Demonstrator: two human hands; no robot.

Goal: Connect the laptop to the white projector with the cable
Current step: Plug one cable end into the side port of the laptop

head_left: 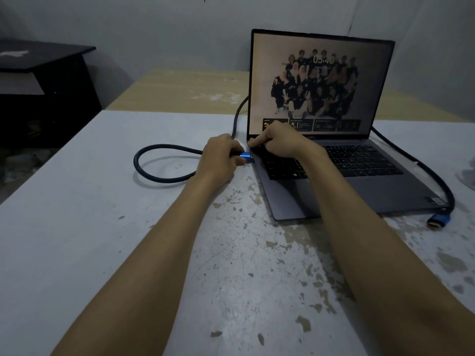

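White table [102, 227]: L hand [221, 158] grips cable plug [245, 156], R hand [280, 142] curled on laptop [359, 191], clock "05:40"

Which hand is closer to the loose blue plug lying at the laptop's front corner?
The right hand. It rests on the keyboard's far left corner, well behind the loose blue plug. The left hand is farther still, off the laptop's left edge, holding the cable's other plug.

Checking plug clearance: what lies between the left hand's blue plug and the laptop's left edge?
Nothing: in the head view the blue plug in the left hand sits right at the laptop edge.
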